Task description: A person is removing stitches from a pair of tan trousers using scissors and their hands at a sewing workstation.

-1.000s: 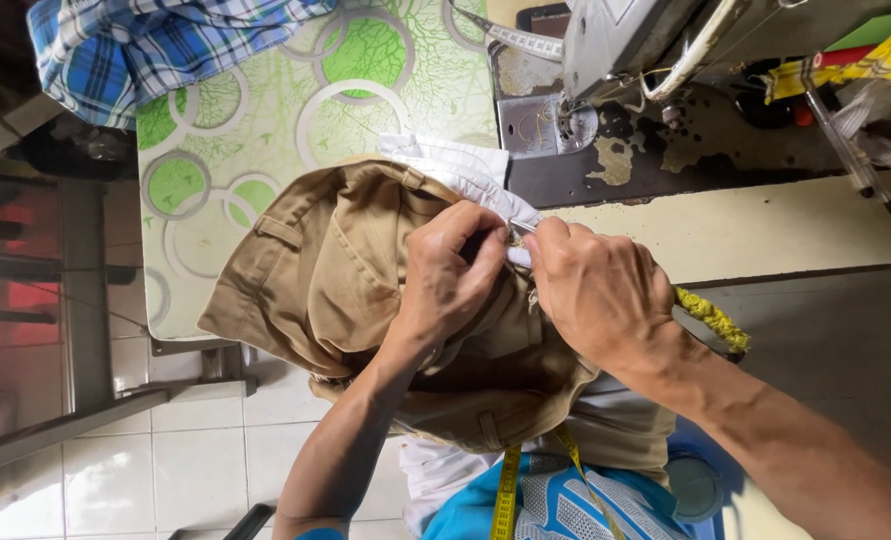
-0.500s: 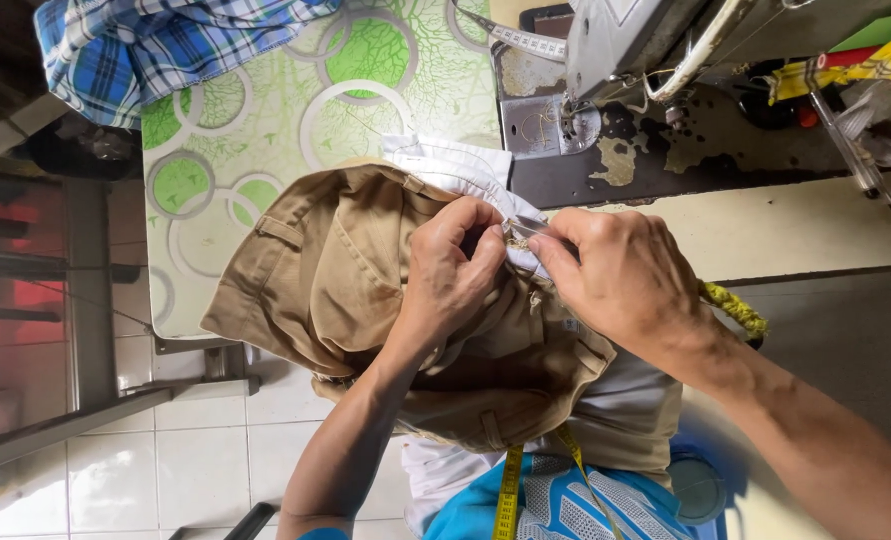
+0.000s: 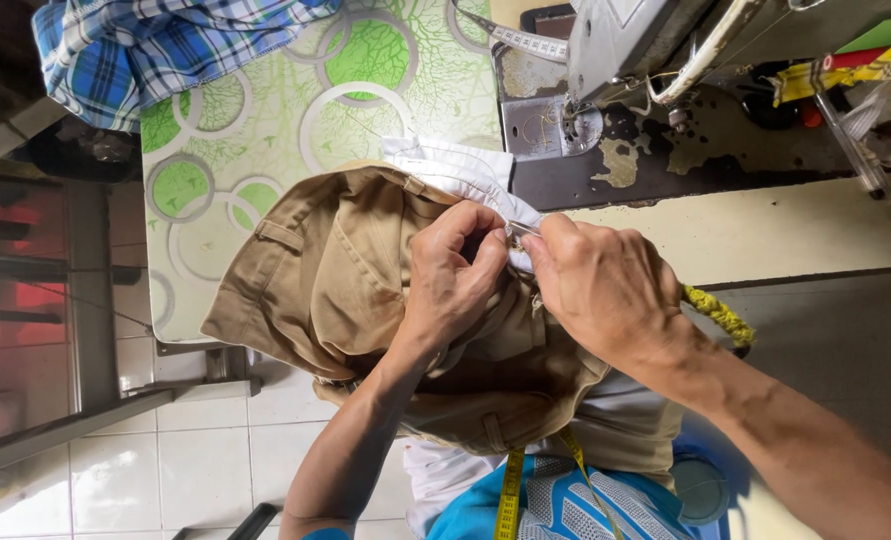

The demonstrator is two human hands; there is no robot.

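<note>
So both hands are bunched up right in the middle of the frame, working on a pair of tan cotton trousers (image 3: 336, 270) heaped over the person's lap and the edge of the surface (image 3: 266, 120), which has a green-and-white circle-pattern cover. The left hand (image 3: 456, 280) is pinched shut on a fold of the tan cloth, and the right hand (image 3: 606, 285) is pinched close against it, gripping the seam where the white pocket lining (image 3: 456, 165) pokes out. Grey metal sewing machine (image 3: 626, 40) sits upper right, blue plaid cloth (image 3: 156, 50) upper left, and a yellow measuring tape (image 3: 511, 495) hangs at the bottom.
</note>
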